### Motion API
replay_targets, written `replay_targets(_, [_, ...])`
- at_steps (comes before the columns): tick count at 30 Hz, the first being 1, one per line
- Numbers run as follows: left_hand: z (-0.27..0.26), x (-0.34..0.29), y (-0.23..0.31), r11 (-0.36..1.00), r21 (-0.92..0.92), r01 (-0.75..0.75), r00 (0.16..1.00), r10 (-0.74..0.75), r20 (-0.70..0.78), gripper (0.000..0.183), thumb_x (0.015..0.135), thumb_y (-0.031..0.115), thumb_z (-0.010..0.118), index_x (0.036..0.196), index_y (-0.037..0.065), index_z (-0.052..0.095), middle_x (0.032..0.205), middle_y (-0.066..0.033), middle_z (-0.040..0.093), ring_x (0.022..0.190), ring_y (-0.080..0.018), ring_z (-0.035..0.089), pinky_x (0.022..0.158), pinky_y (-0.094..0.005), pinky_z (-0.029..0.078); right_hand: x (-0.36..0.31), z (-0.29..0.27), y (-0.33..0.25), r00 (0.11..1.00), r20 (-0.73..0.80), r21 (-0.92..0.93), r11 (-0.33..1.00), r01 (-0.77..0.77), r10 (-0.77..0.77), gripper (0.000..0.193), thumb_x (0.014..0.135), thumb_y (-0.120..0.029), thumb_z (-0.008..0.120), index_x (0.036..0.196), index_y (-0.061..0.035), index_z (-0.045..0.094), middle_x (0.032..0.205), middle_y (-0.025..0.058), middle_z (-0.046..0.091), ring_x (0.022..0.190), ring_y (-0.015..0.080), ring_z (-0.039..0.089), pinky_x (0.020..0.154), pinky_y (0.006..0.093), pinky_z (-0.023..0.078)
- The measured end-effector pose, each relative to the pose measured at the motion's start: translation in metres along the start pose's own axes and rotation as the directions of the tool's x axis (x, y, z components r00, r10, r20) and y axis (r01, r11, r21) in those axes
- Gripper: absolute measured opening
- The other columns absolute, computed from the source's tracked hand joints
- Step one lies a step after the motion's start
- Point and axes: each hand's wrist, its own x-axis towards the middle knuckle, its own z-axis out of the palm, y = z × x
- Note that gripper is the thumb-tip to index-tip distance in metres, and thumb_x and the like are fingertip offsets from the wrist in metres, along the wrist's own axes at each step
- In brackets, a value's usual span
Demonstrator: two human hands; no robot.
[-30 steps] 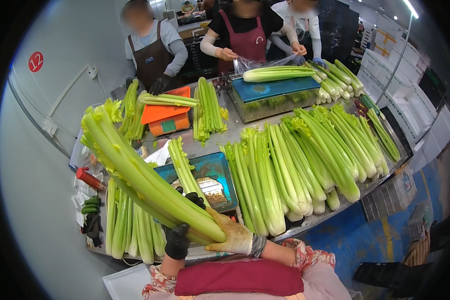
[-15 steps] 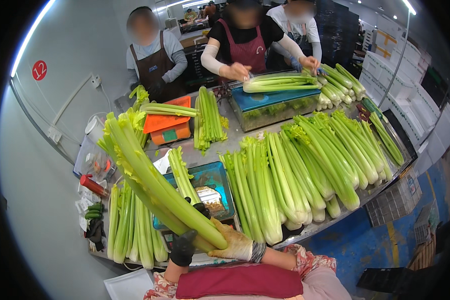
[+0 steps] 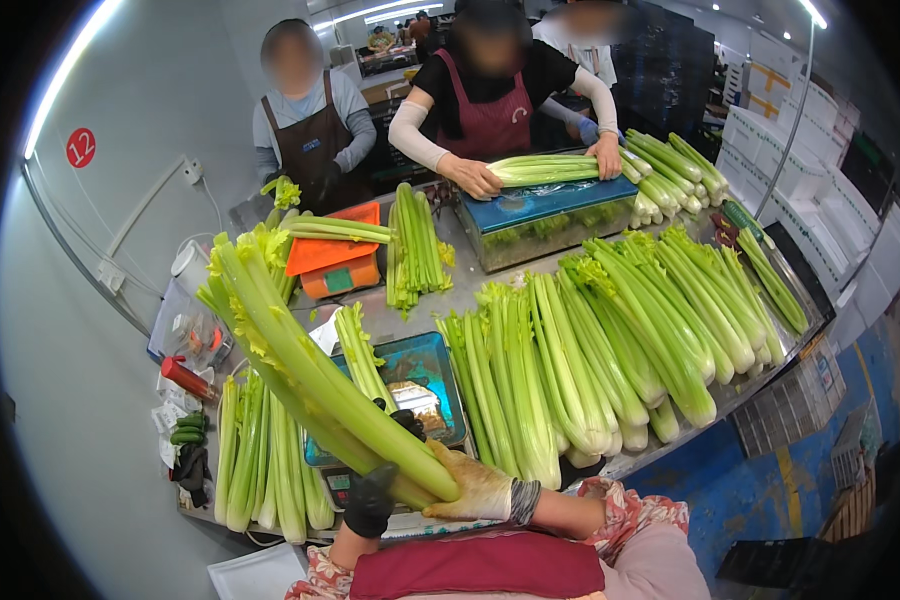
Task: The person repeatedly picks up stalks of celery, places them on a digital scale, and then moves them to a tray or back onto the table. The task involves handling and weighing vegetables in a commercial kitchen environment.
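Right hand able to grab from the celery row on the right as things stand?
Probably not without letting go: the right hand is on the base of the big celery. Otherwise the way to the celery row looks free.

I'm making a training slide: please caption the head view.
A black-gloved left hand and a pale-gloved right hand hold a celery bunch over a celery-laden table.

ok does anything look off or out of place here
The gloves around the held celery don't match: black on the left hand, pale with brownish stains on the right hand. Nothing else clearly stands out.
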Motion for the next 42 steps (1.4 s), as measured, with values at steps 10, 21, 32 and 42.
replay_targets(10, [0.018, 0.005, 0.004, 0.993, -0.098, 0.069, 0.997, -0.066, 0.036, 0.033, 0.069, -0.006, 0.059, 0.100, 0.007, 0.060, 0.093, -0.0133, 0.062, 0.086, -0.0337, 0.060, 0.083, -0.0442, 0.047, -0.006, -0.018, 0.000, 0.999, 0.019, 0.010, 0.999, -0.050, 0.050, 0.108, 0.072, -0.050, 0.069, 0.141, 0.0059, 0.006, 0.134, 0.0301, 0.034, 0.126, 0.0364, 0.037, 0.105, 0.0361, 0.031])
replay_targets(21, [0.050, 0.024, 0.031, 0.935, -0.303, 0.186, 0.981, -0.160, 0.109, 0.048, 0.077, 0.003, 0.056, 0.124, -0.001, 0.043, 0.114, -0.0113, 0.055, 0.104, -0.0217, 0.054, 0.089, -0.0356, 0.045, -0.012, -0.057, -0.004, 0.999, 0.020, 0.043, 0.999, -0.027, 0.026, 0.108, 0.068, -0.046, 0.073, 0.140, 0.0072, 0.012, 0.133, 0.0291, 0.036, 0.125, 0.0339, 0.040, 0.103, 0.0333, 0.033])
replay_targets(32, [0.092, 0.075, 0.059, 0.948, -0.292, 0.131, 0.991, -0.121, 0.053, 0.038, 0.079, 0.006, 0.061, 0.116, 0.001, 0.051, 0.105, -0.0079, 0.058, 0.096, -0.0178, 0.057, 0.083, -0.0311, 0.047, 0.018, -0.077, 0.030, 0.982, -0.180, 0.272, 0.956, 0.107, -0.059, 0.091, 0.066, -0.040, 0.075, 0.137, -0.0073, 0.029, 0.123, 0.0199, 0.050, 0.116, 0.0295, 0.049, 0.096, 0.0339, 0.041])
replay_targets(42, [0.092, 0.140, 0.063, 0.986, -0.147, -0.075, 0.941, 0.118, 0.316, 0.057, 0.093, 0.023, 0.050, 0.141, 0.007, 0.025, 0.130, -0.0134, 0.045, 0.120, -0.0205, 0.044, 0.100, -0.0357, 0.036, 0.051, -0.143, 0.063, 0.927, -0.376, 0.866, 0.356, 0.350, 0.004, 0.045, 0.084, -0.028, 0.064, 0.120, -0.0049, 0.049, 0.106, 0.0090, 0.060, 0.094, 0.0212, 0.059, 0.082, 0.0347, 0.050])
